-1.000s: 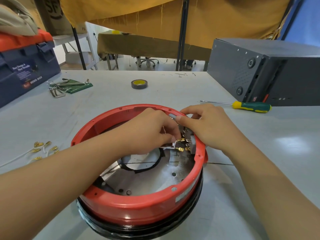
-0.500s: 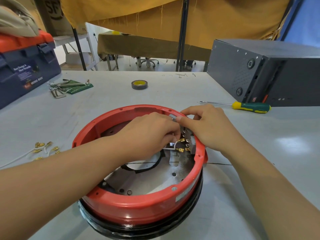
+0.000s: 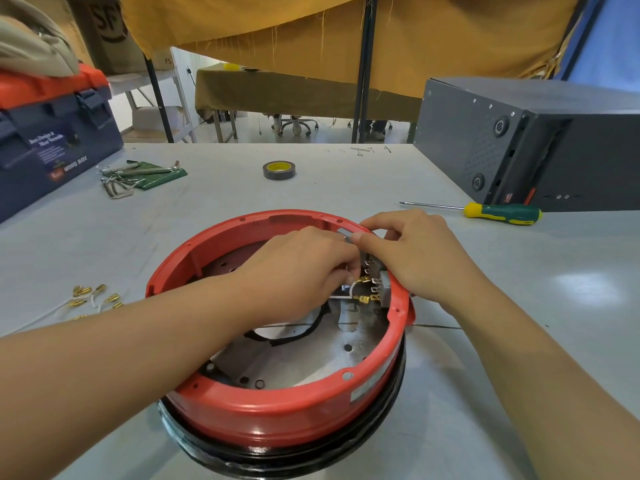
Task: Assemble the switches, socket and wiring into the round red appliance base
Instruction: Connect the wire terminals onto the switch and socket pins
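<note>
The round red appliance base (image 3: 277, 407) sits on the grey table in front of me, open side up, on a black ring. Inside its right wall is a switch block with brass terminals (image 3: 372, 291) and a white wire (image 3: 341, 296) clipped to it. My left hand (image 3: 298, 271) reaches inside the base, fingers pinched at the terminals on a wire connector that is mostly hidden. My right hand (image 3: 415, 258) rests over the right rim and pinches a small grey part (image 3: 346, 234) at the rim's top.
Loose white wires with brass connectors (image 3: 91, 299) lie left of the base. A green-and-yellow screwdriver (image 3: 498, 213) lies to the right, a tape roll (image 3: 278, 169) farther back, hex keys (image 3: 128, 178) and a blue toolbox (image 3: 52, 140) at left, a dark metal case (image 3: 526, 143) at right.
Both hands stay at the terminals on the right wall with only slight finger shifts. The base has not moved.
</note>
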Demonstrator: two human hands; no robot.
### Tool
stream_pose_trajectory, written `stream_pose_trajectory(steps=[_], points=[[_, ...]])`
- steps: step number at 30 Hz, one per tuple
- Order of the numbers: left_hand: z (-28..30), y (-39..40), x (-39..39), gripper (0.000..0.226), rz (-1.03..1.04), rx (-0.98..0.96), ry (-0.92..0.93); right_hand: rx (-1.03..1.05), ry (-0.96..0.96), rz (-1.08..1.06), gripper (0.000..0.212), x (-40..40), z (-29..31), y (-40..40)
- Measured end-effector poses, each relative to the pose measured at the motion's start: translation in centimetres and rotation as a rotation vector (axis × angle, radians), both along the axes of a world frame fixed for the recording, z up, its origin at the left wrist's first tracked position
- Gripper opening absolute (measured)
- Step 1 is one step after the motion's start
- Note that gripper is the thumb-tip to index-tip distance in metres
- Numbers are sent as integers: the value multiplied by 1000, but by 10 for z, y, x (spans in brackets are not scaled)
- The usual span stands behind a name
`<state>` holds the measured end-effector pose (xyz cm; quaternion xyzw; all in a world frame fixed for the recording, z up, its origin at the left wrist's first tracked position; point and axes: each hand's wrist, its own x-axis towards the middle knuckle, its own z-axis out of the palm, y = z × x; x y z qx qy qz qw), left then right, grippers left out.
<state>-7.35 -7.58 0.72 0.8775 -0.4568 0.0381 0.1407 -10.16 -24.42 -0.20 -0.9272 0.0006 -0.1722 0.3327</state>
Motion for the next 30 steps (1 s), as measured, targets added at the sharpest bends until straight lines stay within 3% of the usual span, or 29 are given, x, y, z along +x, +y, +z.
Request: stream_pose_trajectory(steps=[15,22,30], points=[[8,-3,-4,11,10,-203,159,7,59,3,22,1,1,-1],[12,0,-8,7,-56,-144,309,-12,102,-24,26,-1,4,2],[13,-3,-12,4,-81,-136,261,-68,144,-3,29,-11,9,3]])
